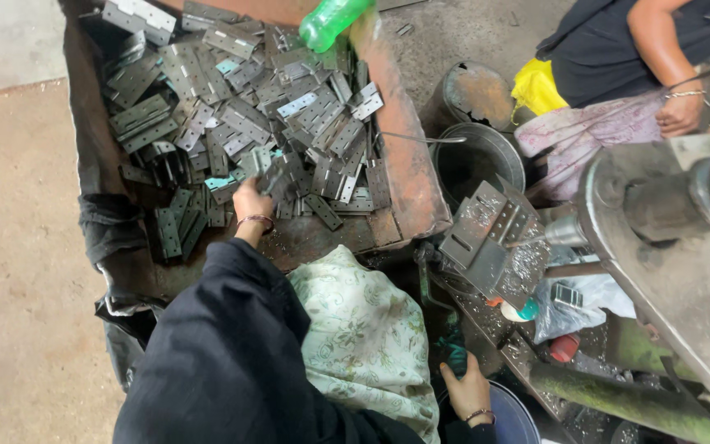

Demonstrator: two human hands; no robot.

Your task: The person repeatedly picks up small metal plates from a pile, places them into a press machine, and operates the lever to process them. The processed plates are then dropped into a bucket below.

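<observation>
the person's left hand (251,200) reaches out on a dark sleeve into a rusty metal tray (408,177) heaped with grey steel hinges (240,115), its fingers closed on one hinge (271,174) at the near edge of the pile, while the right hand (466,388) rests low with fingers loosely spread, gripping nothing, just beside the rim of a dark blue bucket (511,415). the tray sits on a bare, dusty concrete floor (18,247), with a green plastic bottle (332,20) at its far rim. to the right stand a grimy grey press machine (667,247) strewn with metal shavings, a round metal bucket (478,156), and another person's hand (680,115) well apart at the far right.
</observation>
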